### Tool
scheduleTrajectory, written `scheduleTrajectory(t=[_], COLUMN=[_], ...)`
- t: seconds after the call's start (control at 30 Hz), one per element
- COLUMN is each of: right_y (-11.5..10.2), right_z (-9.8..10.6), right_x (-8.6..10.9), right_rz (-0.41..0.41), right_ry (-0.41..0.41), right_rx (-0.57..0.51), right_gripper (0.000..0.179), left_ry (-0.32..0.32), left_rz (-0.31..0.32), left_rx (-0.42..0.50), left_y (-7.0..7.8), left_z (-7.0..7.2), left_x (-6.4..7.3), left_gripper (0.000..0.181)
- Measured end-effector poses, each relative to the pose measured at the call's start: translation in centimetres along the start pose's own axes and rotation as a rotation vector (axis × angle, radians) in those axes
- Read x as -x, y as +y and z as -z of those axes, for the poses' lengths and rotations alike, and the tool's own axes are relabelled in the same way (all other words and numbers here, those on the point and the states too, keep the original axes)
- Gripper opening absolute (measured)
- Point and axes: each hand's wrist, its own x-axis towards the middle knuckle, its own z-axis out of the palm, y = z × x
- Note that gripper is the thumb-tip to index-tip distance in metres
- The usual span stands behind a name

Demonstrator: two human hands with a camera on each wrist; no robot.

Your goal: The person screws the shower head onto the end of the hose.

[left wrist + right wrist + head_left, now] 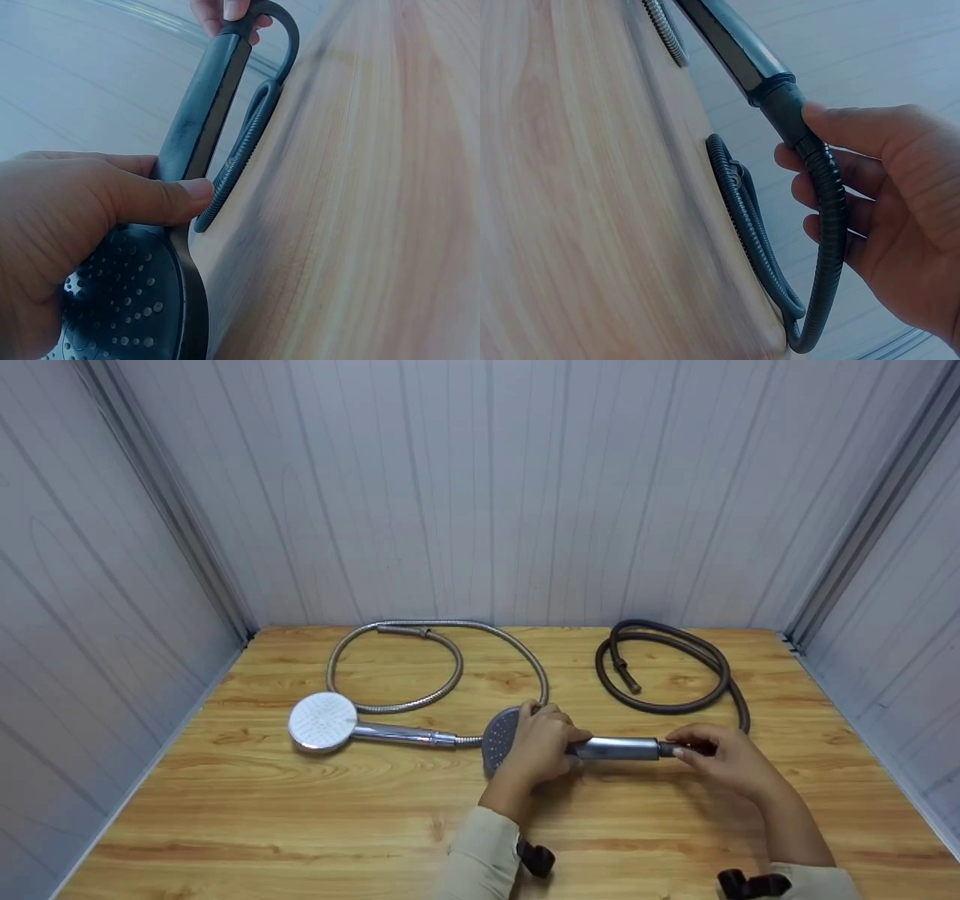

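My left hand grips a dark grey shower head at the neck, thumb and fingers on either side of it. In the left wrist view its nozzle face shows below the palm. The handle points right. At its end my right hand pinches the connector nut of a black shower hose between thumb and fingers. Nut and handle end meet with no visible gap. From there the hose loops back across the table, its free end at the back.
A chrome shower head lies on the left of the wooden table, joined to a coiled silver hose that passes close behind my left hand. White panelled walls stand at the back and both sides.
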Motion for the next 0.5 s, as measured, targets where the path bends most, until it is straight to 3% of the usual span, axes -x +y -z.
scheduleTrajectory(t=[0.5], right_y=[-0.20], right_z=[0.14], right_x=[-0.05], right_rz=[-0.041], right_ry=[-0.020], right_rx=[-0.002], right_gripper=[0.022], left_ry=[-0.009], left_rz=[-0.002], left_rx=[-0.010], left_y=[0.00], left_z=[0.09], left_x=[0.05], left_gripper=[0.037])
